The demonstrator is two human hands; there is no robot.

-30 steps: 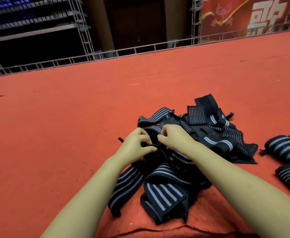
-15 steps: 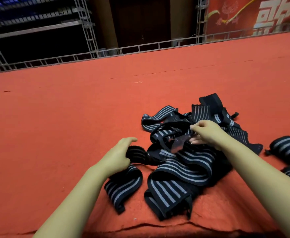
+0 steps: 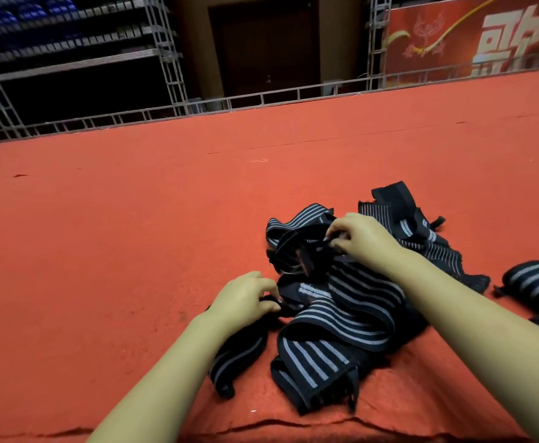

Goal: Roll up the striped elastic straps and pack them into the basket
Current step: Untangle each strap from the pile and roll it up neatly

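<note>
Pinching a strap end with right hand (image 3: 362, 239), left hand (image 3: 246, 300) fingers curled gripping the striped elastic straps (image 3: 341, 314) on red carpet (image 3: 118, 235).

**Red carpet, dark hall behind**

A red carpet (image 3: 134, 235) covers the floor to a low metal truss rail (image 3: 261, 99). Beyond stand truss towers (image 3: 166, 52), dim blue seats (image 3: 22, 14), a brown door (image 3: 265, 43) and a red banner (image 3: 469, 36) with white characters. The light is low.
</note>
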